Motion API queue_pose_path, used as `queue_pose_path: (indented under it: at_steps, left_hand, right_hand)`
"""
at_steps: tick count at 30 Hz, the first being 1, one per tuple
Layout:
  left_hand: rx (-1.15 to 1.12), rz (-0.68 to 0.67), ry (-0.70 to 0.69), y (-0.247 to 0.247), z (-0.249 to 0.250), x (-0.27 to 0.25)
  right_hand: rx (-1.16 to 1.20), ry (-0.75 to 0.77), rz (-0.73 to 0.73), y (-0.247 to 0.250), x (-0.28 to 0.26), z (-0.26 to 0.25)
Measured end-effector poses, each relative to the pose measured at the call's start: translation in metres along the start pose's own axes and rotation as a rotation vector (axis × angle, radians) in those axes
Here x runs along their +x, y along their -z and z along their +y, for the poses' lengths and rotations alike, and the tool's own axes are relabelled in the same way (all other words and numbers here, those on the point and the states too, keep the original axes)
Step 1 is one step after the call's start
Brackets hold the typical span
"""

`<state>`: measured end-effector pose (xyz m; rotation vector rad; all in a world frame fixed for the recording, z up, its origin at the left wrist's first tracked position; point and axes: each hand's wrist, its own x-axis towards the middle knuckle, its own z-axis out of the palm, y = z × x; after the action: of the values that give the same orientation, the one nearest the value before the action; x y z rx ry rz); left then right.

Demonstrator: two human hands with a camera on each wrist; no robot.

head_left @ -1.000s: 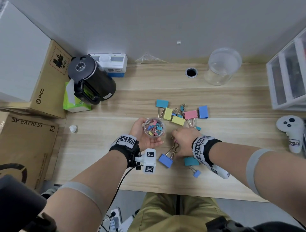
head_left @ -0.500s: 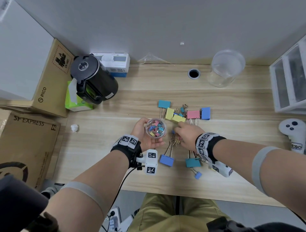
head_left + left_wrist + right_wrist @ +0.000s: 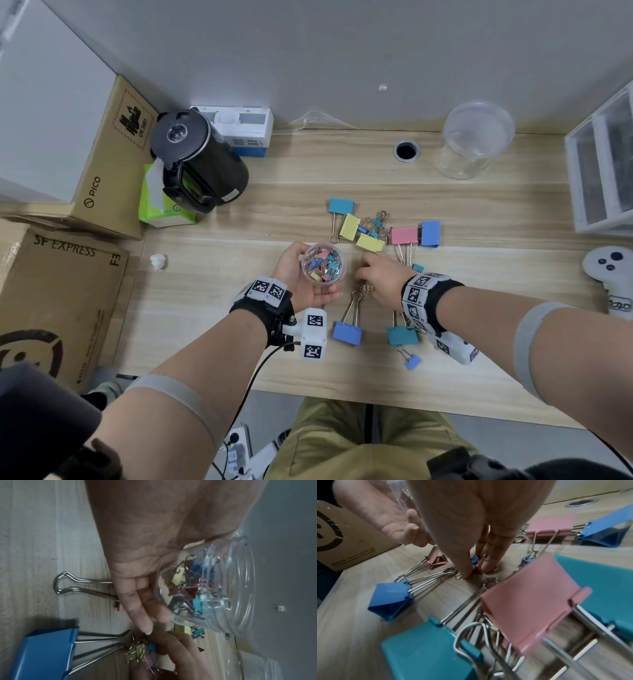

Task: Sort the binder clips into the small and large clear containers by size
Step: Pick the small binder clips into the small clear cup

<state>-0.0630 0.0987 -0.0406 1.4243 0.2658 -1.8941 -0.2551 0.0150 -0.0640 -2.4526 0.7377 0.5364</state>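
Pale wooden desktop (image 3: 212,308) lies under my hands. My left hand (image 3: 301,281) cups the small clear plastic container (image 3: 322,263), part-filled with small coloured binder clips. My right hand (image 3: 380,279) reaches down, thumb and fingertips (image 3: 488,565) pinching what looks like a small blue binder clip (image 3: 475,559) among large clips. Far back stands the large clear round container (image 3: 474,140).

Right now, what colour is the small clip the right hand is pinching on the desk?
Blue. The small clip between the right hand's fingertips shows best in the right wrist view.
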Motion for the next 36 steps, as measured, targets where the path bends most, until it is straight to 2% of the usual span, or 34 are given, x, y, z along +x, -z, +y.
queue_pose_path:
  at_steps: [6,19,25,36]
  left_hand:
    - [0.016,-0.013,0.003,0.001,-0.003,0.001]
    - [0.005,0.003,-0.003,-0.002,-0.004,0.004]
    - [0.021,-0.005,-0.001,-0.004,-0.006,0.001]
    - [0.027,0.029,-0.003,-0.007,-0.008,0.000]
  right_hand:
    - [0.065,-0.049,-0.018,-0.004,0.001,0.003]
    - [-0.029,-0.041,-0.021,0.000,0.009,0.004]
    - [-0.042,-0.050,-0.069,0.000,0.010,0.004]
    - [0.257,-0.172,0.041,0.016,0.003,0.005]
